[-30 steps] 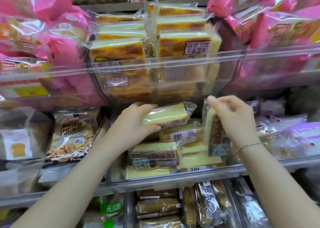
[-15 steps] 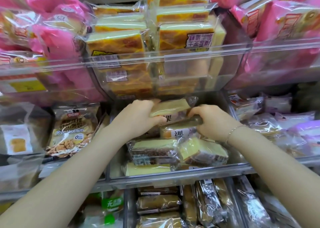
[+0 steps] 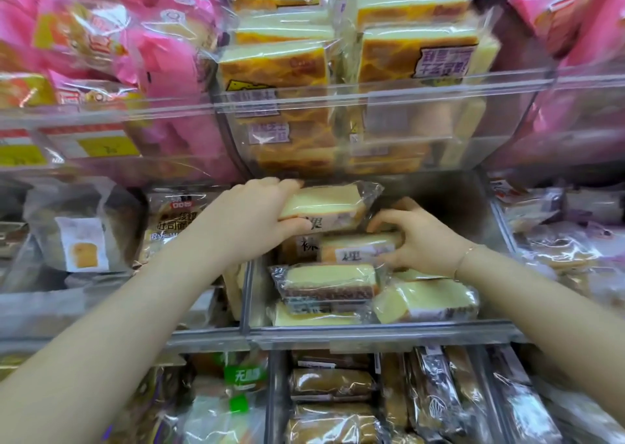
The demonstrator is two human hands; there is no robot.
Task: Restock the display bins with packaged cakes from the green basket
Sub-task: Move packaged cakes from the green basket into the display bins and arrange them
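Note:
My left hand point(image 3: 252, 215) grips a clear-wrapped yellow cake slice point(image 3: 326, 205) at the top of the pile in the middle clear display bin point(image 3: 382, 333). My right hand point(image 3: 419, 237) holds another wrapped cake point(image 3: 358, 247) just below it, fingers curled round its right end. More wrapped cakes lie underneath: one with a dark layer point(image 3: 329, 283) and a pale yellow one point(image 3: 427, 300) at the front right. The green basket is out of view.
Above hangs a clear bin of orange-topped cake packs point(image 3: 291, 68), flanked by pink bread bags point(image 3: 111, 38). A rye-walnut bag point(image 3: 169, 227) and a white-labelled bread bag point(image 3: 81, 241) sit to the left. Brown rolls point(image 3: 333, 382) fill the lower bins.
The right hand laid down the upright cake it held and moved left onto a cake in the pile. The left hand pushed its cake further back and up into the bin.

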